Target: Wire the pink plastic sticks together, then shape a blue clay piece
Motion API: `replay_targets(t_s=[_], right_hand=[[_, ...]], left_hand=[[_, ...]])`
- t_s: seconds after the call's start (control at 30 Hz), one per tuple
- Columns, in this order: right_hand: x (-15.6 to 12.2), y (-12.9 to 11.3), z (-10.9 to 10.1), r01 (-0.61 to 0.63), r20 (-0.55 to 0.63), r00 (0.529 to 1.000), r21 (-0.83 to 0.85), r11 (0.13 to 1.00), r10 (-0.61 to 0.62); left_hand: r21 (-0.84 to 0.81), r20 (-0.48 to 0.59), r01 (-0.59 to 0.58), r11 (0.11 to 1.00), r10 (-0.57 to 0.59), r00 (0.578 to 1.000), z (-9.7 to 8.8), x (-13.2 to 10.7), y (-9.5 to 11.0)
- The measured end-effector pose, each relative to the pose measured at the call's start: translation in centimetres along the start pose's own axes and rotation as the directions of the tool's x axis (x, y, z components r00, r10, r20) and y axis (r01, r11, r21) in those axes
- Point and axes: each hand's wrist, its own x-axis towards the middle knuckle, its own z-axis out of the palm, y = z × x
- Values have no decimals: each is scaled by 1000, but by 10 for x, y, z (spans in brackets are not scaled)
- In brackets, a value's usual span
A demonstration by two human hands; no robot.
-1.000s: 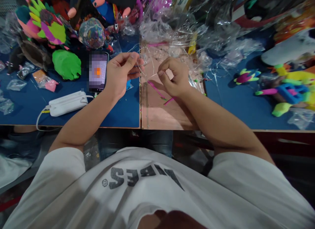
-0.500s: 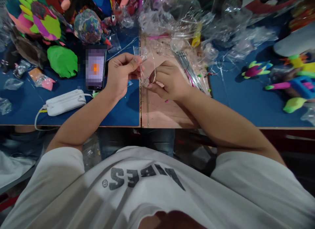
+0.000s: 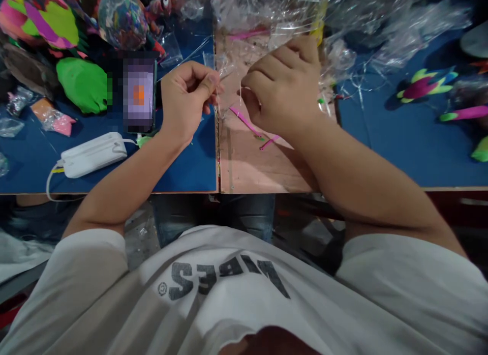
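My left hand (image 3: 186, 103) is closed in a pinch over the seam between the blue and wooden tabletops. Between its thumb and forefinger is a piece of clear plastic film (image 3: 227, 70), thin and hard to make out. To the right, my right hand (image 3: 284, 83) hangs over the wooden board (image 3: 247, 172), fingers curled and the back of the hand toward me. A faint clear strand shows by its fingertips; what they grip is mostly hidden. Thin pink strips (image 3: 246, 121) lie on the board below the hands.
A phone (image 3: 139, 95) and a white power bank (image 3: 94, 155) with a cable lie left of my left forearm. Behind them are a green clay lump (image 3: 82, 85) and a mottled ball (image 3: 122, 19). Crumpled clear plastic (image 3: 247, 11) covers the back; a colourful clay figure (image 3: 425, 85) lies right.
My right hand has moved up and right, away from my left hand, which keeps its pinch on the film. Pink strips on the board have come into view. The camera view has shifted slightly.
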Motion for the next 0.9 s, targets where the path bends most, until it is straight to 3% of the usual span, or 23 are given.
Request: replay_targets(t_s=[0.07,0.17,0.23,0.4,0.57,0.67,0.9], right_hand=[[-1,-11,3,-19,-26,999,133,991,23],[-4,-27,11,-52,-97,990,403,914,99],[-6,-33,15,-68,-131,980,489,869,150],[-7,-34,16,-137,-142,961,502,854,238],[-7,-29,13,-128,-111,970,527,840,217],[-6,-29,11,-131,-81,975,543,829,207],[-1,-19,15,-36,-185,971,501,865,148]], left_hand=[[21,-17,-28,999,28,999,3,-2,0],[27,9,-59,998,58,998,8,-6,1],[2,16,-53,999,53,998,10,-8,2],[-15,-3,81,997,-81,997,14,-9,4],[-73,90,235,969,-229,969,13,-9,9],[-89,126,260,962,-248,961,12,-10,13],[-152,146,255,955,-233,961,17,-10,22]])
